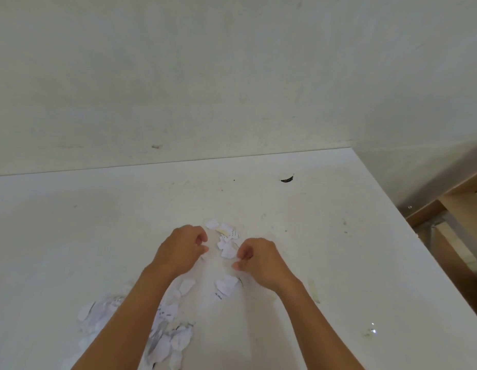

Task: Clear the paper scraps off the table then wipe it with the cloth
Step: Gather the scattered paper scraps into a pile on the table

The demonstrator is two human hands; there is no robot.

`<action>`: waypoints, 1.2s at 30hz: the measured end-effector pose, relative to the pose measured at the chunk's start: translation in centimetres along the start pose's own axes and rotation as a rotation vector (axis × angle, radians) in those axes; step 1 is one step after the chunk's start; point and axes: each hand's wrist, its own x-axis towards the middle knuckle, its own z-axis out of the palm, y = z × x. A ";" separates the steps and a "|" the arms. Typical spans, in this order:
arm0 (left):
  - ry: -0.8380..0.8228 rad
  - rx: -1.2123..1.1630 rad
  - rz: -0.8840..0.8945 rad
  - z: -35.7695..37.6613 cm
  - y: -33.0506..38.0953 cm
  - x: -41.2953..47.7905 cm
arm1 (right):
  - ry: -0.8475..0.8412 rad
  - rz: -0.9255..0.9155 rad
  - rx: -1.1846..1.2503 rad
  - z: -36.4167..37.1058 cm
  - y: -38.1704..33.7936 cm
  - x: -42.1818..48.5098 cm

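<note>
On your table [72, 222]: paper scraps [226, 249], a band running near-left to far-centre. Left hand [181, 247], right hand [258, 260]: fingers curled either side; whether they pinch scraps, cannot tell.

Bright, even, diffuse light, faint shadows, small glint on the table [338, 263]; soft focus, edges bowed.

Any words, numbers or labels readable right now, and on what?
Nothing is readable.
On the far scraps: dark print, too blurred.
On the middle scrap: one printed line, too small.
On the near scraps: print, blurred.
On the table and wall: no text.
</note>
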 end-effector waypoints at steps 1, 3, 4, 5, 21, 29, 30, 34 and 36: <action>0.019 -0.006 0.023 0.3 0.1 0.7 | 0.108 0.004 -0.028 -0.3 0.2 0.5; 0.061 -0.011 0.083 1.0 0.4 2.3 | 0.295 0.059 -0.160 -1.3 0.9 1.8; 0.080 -0.001 0.117 1.3 0.5 3.1 | 0.328 0.095 -0.218 -1.7 1.2 2.3; 0.095 0.022 0.143 1.7 0.6 3.8 | 0.331 0.128 -0.264 -2.1 1.3 2.7; -0.248 -0.113 -0.036 -2.4 -1.1 1.1 | -0.066 -0.050 -0.090 -0.9 -2.8 3.6; -0.047 -0.072 -0.080 -3.0 -3.6 -1.0 | -0.050 0.052 -0.447 1.9 -4.9 6.9; -0.024 -0.072 -0.061 -2.6 -3.4 -0.6 | -0.074 0.043 -0.445 2.1 -5.2 6.7; -0.065 0.026 -0.027 -1.2 -3.0 0.0 | -0.272 -0.049 -0.376 2.4 -5.5 4.6; -0.061 0.091 -0.003 -0.8 -3.3 0.1 | -0.261 -0.038 -0.346 1.8 -5.0 3.4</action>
